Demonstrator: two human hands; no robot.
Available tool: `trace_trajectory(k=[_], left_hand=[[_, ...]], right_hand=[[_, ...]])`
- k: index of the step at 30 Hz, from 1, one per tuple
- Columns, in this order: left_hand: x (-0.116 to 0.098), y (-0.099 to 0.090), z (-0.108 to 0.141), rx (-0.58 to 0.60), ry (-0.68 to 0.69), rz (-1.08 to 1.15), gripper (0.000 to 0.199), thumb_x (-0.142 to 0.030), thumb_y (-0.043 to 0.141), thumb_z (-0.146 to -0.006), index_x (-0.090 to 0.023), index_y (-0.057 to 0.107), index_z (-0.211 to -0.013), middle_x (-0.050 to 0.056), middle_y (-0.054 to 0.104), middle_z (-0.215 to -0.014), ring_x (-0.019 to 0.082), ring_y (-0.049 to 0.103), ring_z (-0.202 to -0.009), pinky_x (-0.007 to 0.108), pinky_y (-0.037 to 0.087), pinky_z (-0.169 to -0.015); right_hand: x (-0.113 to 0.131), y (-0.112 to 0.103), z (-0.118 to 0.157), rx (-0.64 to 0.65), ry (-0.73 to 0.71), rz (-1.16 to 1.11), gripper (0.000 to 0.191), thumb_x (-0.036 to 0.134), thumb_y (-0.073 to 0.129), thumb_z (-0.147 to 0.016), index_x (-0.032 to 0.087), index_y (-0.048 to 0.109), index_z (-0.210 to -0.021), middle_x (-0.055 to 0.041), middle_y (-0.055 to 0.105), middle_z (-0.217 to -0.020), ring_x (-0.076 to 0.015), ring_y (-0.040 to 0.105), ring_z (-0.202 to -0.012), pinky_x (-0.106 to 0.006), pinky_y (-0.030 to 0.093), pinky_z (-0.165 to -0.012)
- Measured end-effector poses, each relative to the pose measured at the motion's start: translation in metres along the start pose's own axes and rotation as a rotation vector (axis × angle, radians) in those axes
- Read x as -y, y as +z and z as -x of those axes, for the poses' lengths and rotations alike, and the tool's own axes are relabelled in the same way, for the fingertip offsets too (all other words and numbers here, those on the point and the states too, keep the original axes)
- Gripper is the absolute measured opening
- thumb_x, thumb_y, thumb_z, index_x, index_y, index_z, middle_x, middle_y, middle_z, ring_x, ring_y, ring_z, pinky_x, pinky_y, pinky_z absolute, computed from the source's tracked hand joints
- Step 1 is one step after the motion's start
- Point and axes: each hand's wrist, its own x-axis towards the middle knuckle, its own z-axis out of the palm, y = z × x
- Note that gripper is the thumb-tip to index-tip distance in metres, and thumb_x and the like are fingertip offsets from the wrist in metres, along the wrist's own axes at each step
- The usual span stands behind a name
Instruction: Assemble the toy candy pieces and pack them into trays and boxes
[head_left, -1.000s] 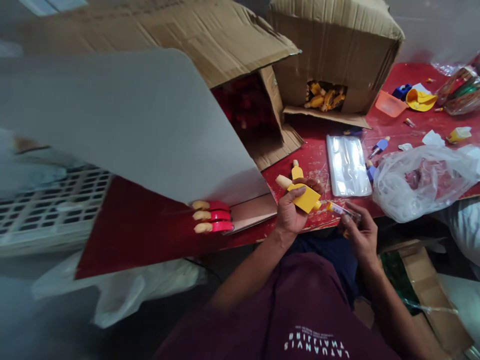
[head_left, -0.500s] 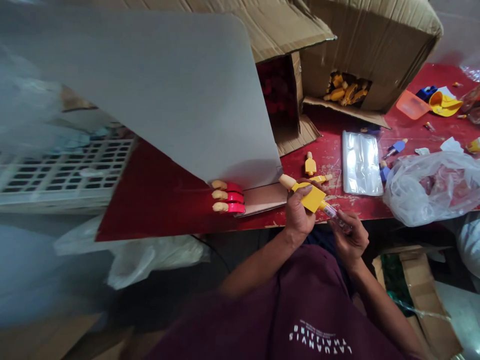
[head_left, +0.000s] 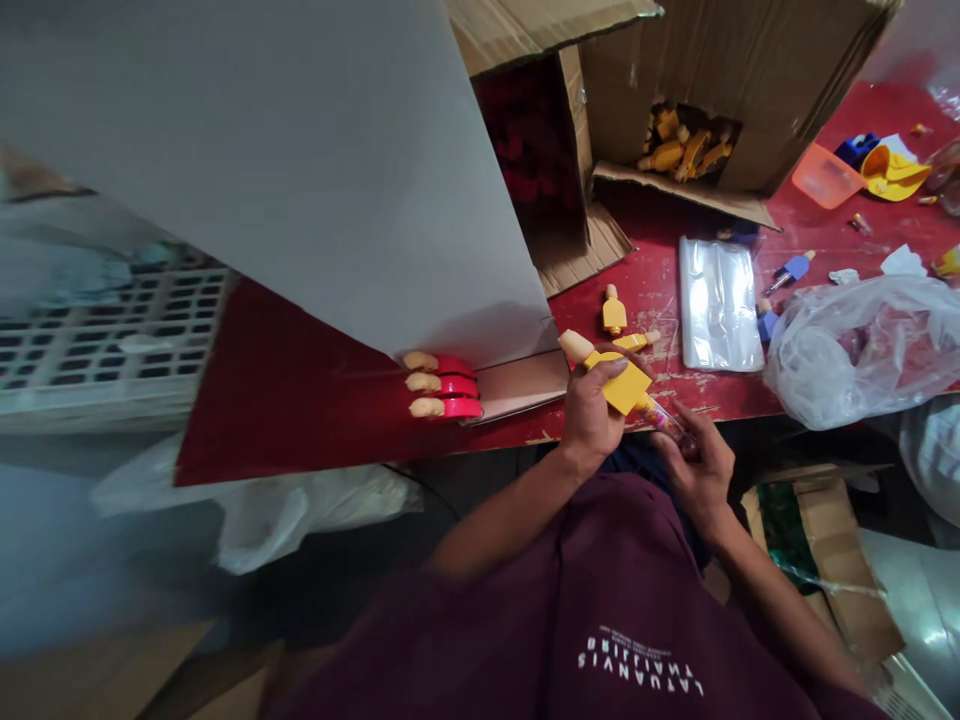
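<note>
My left hand (head_left: 592, 410) is closed round a flat yellow plastic toy piece (head_left: 628, 388) with a cream-coloured knobbed tip pointing up and left. From its lower end sticks out a clear tube (head_left: 661, 418) with a colourful printed label. The thumb and fingers of my right hand (head_left: 701, 465) are round the far end of this tube, which they partly hide. On the table just beyond my left hand, a yellow piece (head_left: 613, 312) of the same kind lies flat, with another yellow piece (head_left: 634, 341) beside it.
Three red pieces with cream tips (head_left: 450, 387) lie in a row at left on the red table (head_left: 300, 400). Behind stand a white board (head_left: 360, 180) and a cardboard box (head_left: 615, 120) with yellow pieces inside. Clear plastic sleeves (head_left: 718, 310) and a plastic bag (head_left: 847, 370) lie at right.
The tube has turned: its barcode side faced up before, and the colourful print shows now. My right fingers have loosened and shifted slightly on it. The view has moved a little.
</note>
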Motion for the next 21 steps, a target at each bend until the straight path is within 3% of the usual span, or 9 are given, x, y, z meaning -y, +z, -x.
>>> trace_trajectory(k=[2, 4, 7, 10, 12, 15, 17, 19, 21], left_hand=[[0.000, -0.001, -0.003, -0.039, -0.018, 0.015, 0.030, -0.027, 0.073, -0.062, -0.019, 0.057, -0.086, -0.002, 0.067, -0.072, 0.018, 0.068, -0.066, 0.032, 0.054, -0.071], [0.000, -0.001, -0.001, -0.046, -0.016, 0.011, 0.029, -0.026, 0.073, -0.061, -0.019, 0.057, -0.084, -0.001, 0.067, -0.071, 0.017, 0.068, -0.065, 0.032, 0.054, -0.070], [-0.003, -0.002, 0.003, 0.018, -0.017, -0.016, 0.029, -0.026, 0.072, -0.061, -0.020, 0.057, -0.085, -0.001, 0.069, -0.072, 0.019, 0.069, -0.064, 0.031, 0.054, -0.066], [-0.005, -0.005, 0.003, 0.073, -0.045, -0.039, 0.029, -0.025, 0.072, -0.061, -0.020, 0.058, -0.086, -0.001, 0.070, -0.073, 0.019, 0.070, -0.064, 0.031, 0.054, -0.064], [-0.003, -0.009, 0.000, 0.056, -0.051, -0.048, 0.029, -0.024, 0.073, -0.060, -0.019, 0.059, -0.086, -0.001, 0.070, -0.073, 0.019, 0.070, -0.065, 0.031, 0.054, -0.065], [0.002, -0.014, -0.005, -0.037, -0.034, -0.032, 0.029, -0.025, 0.074, -0.060, -0.019, 0.059, -0.084, -0.001, 0.068, -0.073, 0.017, 0.069, -0.065, 0.030, 0.055, -0.066], [0.005, -0.018, -0.006, -0.090, -0.030, -0.023, 0.029, -0.025, 0.074, -0.060, -0.018, 0.058, -0.083, -0.001, 0.068, -0.073, 0.016, 0.068, -0.064, 0.030, 0.055, -0.066], [0.009, -0.023, -0.005, -0.088, -0.049, -0.037, 0.028, -0.025, 0.073, -0.060, -0.018, 0.059, -0.083, -0.001, 0.068, -0.073, 0.016, 0.068, -0.064, 0.030, 0.054, -0.065], [0.014, -0.028, -0.004, -0.068, -0.086, -0.062, 0.027, -0.025, 0.073, -0.061, -0.018, 0.060, -0.084, 0.000, 0.068, -0.072, 0.017, 0.068, -0.064, 0.029, 0.053, -0.064]], right_hand=[[-0.003, -0.001, -0.002, -0.056, -0.180, 0.125, 0.028, 0.039, 0.085, -0.072, 0.026, 0.077, -0.096, -0.0049, 0.071, -0.085, -0.0178, 0.067, -0.073, -0.031, 0.057, -0.069], [-0.004, 0.000, -0.003, -0.031, -0.152, 0.064, 0.026, 0.039, 0.084, -0.073, 0.025, 0.077, -0.094, -0.0043, 0.070, -0.082, -0.0159, 0.064, -0.068, -0.029, 0.055, -0.064], [0.000, 0.003, 0.000, 0.171, 0.233, -0.295, 0.032, 0.052, 0.076, -0.080, 0.021, 0.072, -0.089, 0.0022, 0.058, -0.060, -0.0094, 0.046, -0.044, -0.023, 0.039, -0.041], [0.002, 0.006, 0.003, 0.388, 0.564, -0.561, 0.045, 0.065, 0.066, -0.083, 0.020, 0.064, -0.080, 0.0054, 0.048, -0.052, -0.0072, 0.032, -0.035, -0.021, 0.026, -0.032], [-0.001, 0.006, 0.004, 0.340, 0.471, -0.444, 0.042, 0.062, 0.067, -0.083, 0.020, 0.067, -0.085, 0.0031, 0.054, -0.058, -0.0083, 0.038, -0.040, -0.022, 0.033, -0.036], [-0.009, 0.003, 0.005, 0.123, 0.035, -0.034, 0.033, 0.047, 0.078, -0.080, 0.023, 0.074, -0.103, -0.0026, 0.066, -0.078, -0.0136, 0.055, -0.059, -0.027, 0.049, -0.054], [-0.014, 0.003, 0.007, 0.072, -0.156, 0.115, 0.031, 0.040, 0.081, -0.078, 0.025, 0.076, -0.105, -0.0043, 0.068, -0.083, -0.0156, 0.059, -0.065, -0.030, 0.052, -0.062], [-0.015, 0.003, 0.011, 0.101, -0.118, 0.078, 0.026, 0.039, 0.078, -0.081, 0.024, 0.077, -0.102, -0.0020, 0.066, -0.075, -0.0137, 0.055, -0.059, -0.029, 0.050, -0.058], [-0.015, 0.006, 0.016, 0.156, 0.101, -0.100, 0.028, 0.044, 0.076, -0.083, 0.022, 0.076, -0.100, 0.0019, 0.061, -0.065, -0.0103, 0.048, -0.049, -0.025, 0.044, -0.048]])
